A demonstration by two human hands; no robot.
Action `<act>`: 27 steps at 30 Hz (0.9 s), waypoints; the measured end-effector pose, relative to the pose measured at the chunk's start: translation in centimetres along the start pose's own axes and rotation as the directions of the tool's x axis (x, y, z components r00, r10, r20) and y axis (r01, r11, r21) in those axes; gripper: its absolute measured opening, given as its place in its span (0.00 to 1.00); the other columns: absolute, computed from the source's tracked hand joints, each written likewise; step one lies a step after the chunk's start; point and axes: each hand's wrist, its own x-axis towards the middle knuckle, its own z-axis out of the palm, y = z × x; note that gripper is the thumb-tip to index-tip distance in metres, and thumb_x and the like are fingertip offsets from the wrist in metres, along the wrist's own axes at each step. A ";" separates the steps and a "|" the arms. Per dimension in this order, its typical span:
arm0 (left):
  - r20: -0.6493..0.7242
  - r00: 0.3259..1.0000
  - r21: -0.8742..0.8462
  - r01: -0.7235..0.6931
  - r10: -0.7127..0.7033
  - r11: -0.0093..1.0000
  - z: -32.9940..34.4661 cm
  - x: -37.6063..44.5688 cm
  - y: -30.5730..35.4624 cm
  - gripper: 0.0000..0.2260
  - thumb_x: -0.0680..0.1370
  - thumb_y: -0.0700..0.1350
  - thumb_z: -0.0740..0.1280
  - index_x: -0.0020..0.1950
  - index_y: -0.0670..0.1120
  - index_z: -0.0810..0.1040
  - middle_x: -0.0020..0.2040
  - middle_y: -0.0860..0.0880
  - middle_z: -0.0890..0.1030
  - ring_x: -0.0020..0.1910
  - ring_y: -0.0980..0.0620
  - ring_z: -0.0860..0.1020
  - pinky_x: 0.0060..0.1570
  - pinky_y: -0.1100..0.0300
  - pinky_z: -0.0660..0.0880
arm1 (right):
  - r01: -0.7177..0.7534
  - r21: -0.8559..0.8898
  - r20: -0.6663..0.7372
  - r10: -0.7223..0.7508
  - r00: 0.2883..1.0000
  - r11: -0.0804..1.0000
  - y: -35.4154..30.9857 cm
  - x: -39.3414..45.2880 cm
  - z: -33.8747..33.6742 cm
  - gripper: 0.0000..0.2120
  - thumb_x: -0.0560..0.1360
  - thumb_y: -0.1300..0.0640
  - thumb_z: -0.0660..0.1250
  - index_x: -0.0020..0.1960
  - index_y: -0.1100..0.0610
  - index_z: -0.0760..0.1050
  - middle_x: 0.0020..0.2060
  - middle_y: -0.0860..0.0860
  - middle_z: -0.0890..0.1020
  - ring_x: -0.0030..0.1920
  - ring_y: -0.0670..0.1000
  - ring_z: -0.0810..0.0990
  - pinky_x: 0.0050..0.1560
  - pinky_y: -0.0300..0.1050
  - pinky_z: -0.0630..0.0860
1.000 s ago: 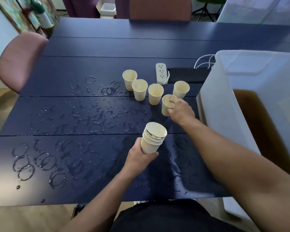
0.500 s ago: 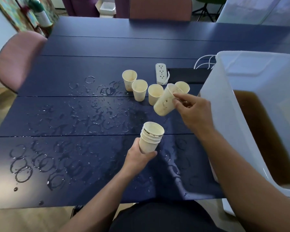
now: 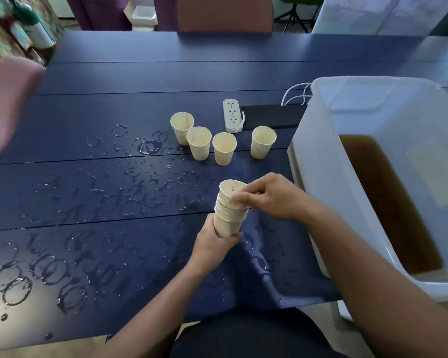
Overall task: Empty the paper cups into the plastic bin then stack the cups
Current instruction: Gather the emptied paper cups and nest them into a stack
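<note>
Now that the cup lifted from the table half a second ago sits in the top of the stack (image 3: 229, 210), the stack is one cup taller. Nearest the body, the left hand (image 3: 214, 245) grips the stack's base, fingers curled round it. Just above, the right hand (image 3: 268, 196) pinches the top cup's rim (image 3: 232, 186), seating it. To the right, the plastic bin (image 3: 347, 192) holds brown liquid. Farther out, four paper cups (image 3: 224, 148) stand upright on the wet table (image 3: 114, 192), where five stood a second ago. Whether these four are already drained cannot be told. Beyond them lies a power strip (image 3: 232, 118); keep spills away from it.
</note>
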 end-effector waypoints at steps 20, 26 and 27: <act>-0.046 0.998 -0.039 0.031 -0.033 0.999 -2.4 0.2 -0.3 0.18 0.66 0.52 0.76 0.52 0.55 0.74 0.47 0.54 0.82 0.45 0.50 0.82 0.45 0.52 0.81 | -0.471 -0.281 -0.491 0.297 0.819 0.836 8.2 12.9 -1.7 0.22 0.78 0.62 0.62 0.70 0.47 0.72 0.57 0.61 0.80 0.56 0.64 0.78 0.46 0.47 0.70; -0.069 0.997 -0.044 0.042 -0.045 0.998 -3.3 0.4 -1.0 0.19 0.66 0.52 0.76 0.53 0.55 0.74 0.46 0.53 0.82 0.42 0.52 0.81 0.41 0.53 0.81 | -0.319 -0.001 -0.668 0.237 0.706 0.948 7.4 11.3 0.0 0.17 0.80 0.55 0.62 0.67 0.46 0.76 0.57 0.55 0.82 0.58 0.59 0.78 0.56 0.48 0.74; -0.068 0.997 -0.042 0.043 -0.046 0.998 -3.3 0.5 -1.0 0.19 0.66 0.53 0.76 0.53 0.55 0.74 0.46 0.53 0.82 0.44 0.50 0.82 0.43 0.51 0.82 | -0.248 0.051 -0.702 0.212 0.680 0.967 6.7 10.9 0.2 0.16 0.80 0.54 0.63 0.67 0.46 0.77 0.57 0.53 0.83 0.57 0.57 0.79 0.57 0.48 0.75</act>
